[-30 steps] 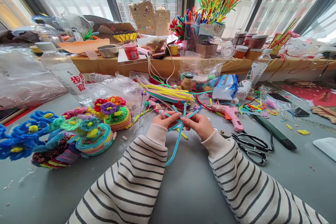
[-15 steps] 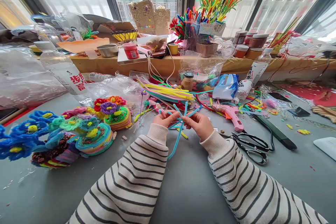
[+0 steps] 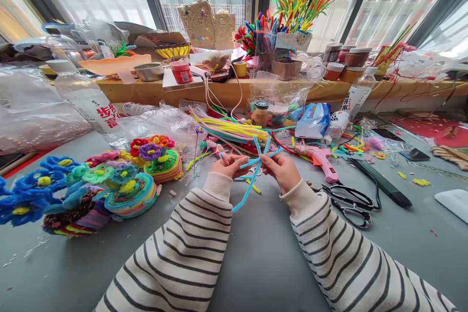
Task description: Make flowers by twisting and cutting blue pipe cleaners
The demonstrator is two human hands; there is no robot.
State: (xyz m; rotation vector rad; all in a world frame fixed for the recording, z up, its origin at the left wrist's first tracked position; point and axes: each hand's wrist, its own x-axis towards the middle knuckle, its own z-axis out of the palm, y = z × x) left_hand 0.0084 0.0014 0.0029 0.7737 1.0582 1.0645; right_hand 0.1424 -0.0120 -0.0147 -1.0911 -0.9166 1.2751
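Light-blue pipe cleaners point(image 3: 245, 195) cross one another in a star shape between my two hands, above the grey table. My right hand point(image 3: 283, 171) pinches them near the crossing, thumb and fingers pressed together. On the other side, my left hand point(image 3: 229, 165) has its fingers closed at the end of one blue strand. The exact grip of the left fingertips is partly hidden. One long blue strand hangs down toward me, and short ends stick up and out from the crossing.
Pipe-cleaner flowers point(image 3: 126, 185) in round pots stand at left. Behind my hands lies a bundle of yellow and pink pipe cleaners point(image 3: 234, 126). A pink glue gun point(image 3: 323, 163) and black-handled scissors point(image 3: 353, 204) lie at right. A crowded shelf point(image 3: 175, 90) runs behind.
My right hand has shifted slightly right with the crossing, and the gap between my hands has widened. The blue strands have turned, their upper ends now spread in a V.
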